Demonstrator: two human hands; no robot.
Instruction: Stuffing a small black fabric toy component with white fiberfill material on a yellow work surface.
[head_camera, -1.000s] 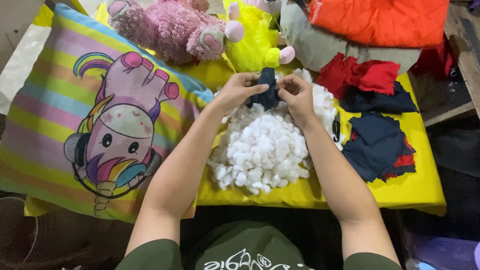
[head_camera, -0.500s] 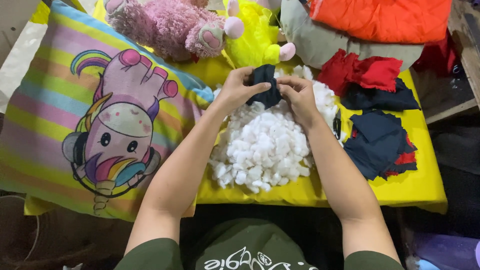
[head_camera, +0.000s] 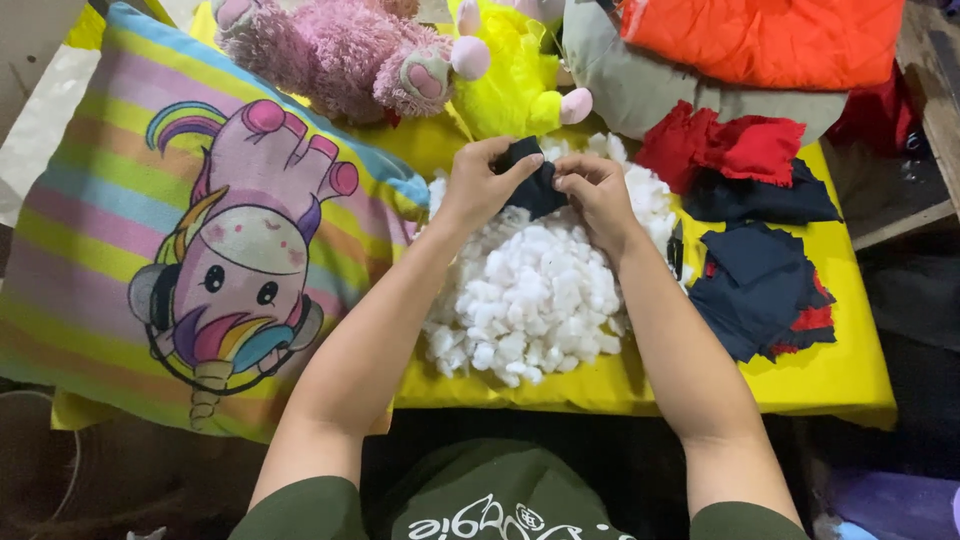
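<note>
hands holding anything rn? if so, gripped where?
Yes. Both hands, left hand and right hand, hold one small dark navy fabric piece above the white stuffing pile, each pinching it by an opposite side edge.

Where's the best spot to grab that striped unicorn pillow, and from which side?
Judging by its pose, take the striped unicorn pillow by its near bottom edge, from the person's side. That edge overhangs the yellow table, while the pink plush toy crowds its top.

No packages, labels, signs or screens show, as far as visible.
</note>
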